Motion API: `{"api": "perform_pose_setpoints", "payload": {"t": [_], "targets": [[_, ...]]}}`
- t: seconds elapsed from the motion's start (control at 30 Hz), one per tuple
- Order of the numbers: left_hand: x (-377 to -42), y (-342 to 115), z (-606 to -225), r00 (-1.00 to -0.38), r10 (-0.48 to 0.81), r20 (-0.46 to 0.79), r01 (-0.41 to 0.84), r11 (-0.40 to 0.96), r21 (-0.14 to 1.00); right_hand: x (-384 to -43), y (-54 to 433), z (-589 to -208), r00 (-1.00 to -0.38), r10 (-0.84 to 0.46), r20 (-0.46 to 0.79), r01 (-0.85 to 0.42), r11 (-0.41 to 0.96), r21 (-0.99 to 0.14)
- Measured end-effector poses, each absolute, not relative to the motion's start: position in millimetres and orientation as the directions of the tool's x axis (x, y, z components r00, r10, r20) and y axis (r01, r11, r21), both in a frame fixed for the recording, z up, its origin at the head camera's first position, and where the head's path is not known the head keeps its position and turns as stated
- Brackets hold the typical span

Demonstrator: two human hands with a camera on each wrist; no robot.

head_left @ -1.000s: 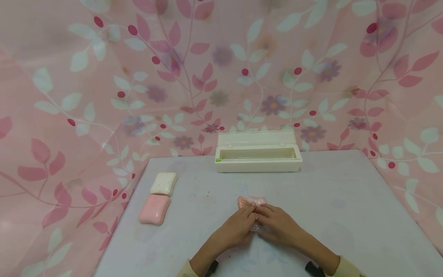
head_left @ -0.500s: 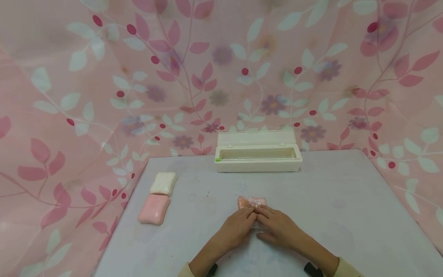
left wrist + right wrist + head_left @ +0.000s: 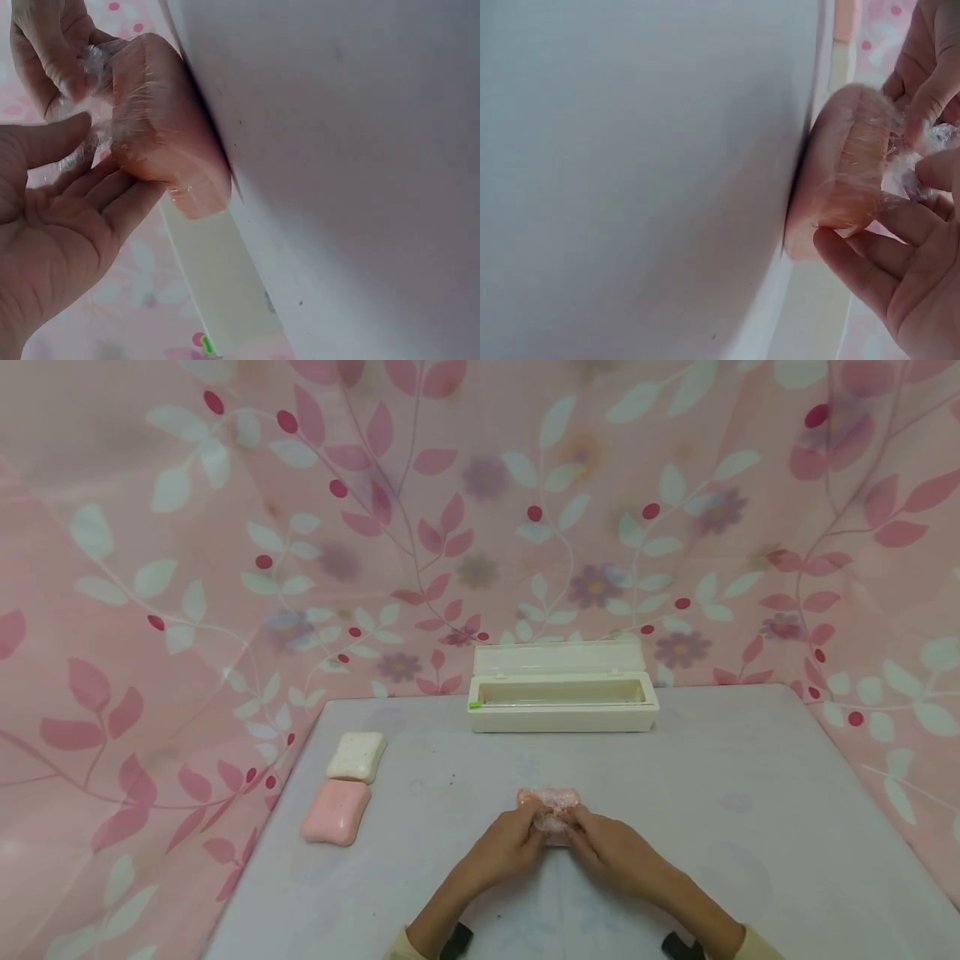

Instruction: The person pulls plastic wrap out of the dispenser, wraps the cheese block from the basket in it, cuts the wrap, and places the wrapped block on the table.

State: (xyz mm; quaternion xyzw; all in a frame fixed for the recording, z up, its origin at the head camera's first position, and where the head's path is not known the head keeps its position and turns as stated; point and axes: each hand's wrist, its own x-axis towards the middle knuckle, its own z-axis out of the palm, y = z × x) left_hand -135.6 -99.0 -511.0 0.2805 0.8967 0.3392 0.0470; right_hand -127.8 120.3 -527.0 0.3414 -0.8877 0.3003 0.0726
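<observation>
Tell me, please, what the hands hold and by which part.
The left hand and right hand hold clear film, by its gathered part above the pink bar.

No words or numbers can be read here. A tiny green mark sits near the left end of the long white box, too small to make out.

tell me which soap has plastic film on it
The held soap, between the left hand and right hand: clear film wraps it. The white soap and pink soap, off to the left, show none.
</observation>
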Motion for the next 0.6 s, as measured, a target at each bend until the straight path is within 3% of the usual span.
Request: {"api": "perform_pose_setpoints", "payload": {"t": [0.1, 0.27, 0.6], "targets": [[-136, -99, -509, -0.883, 0.449, 0.135, 0.4, 0.574, 0.714, -130, 119, -524, -0.778, -0.511, 0.364, -0.626, 0.59, -0.51], [-138, -95, -507, -0.929, 0.326, 0.173, 0.339, 0.568, 0.75, -134, 114, -523, -0.792, -0.421, 0.442, -0.607, 0.624, -0.493], [-142, -92, -511, -0.951, 0.276, 0.136, 0.281, 0.599, 0.75, -138, 108, -529, -0.892, -0.295, 0.342, -0.449, 0.653, -0.61]]}}
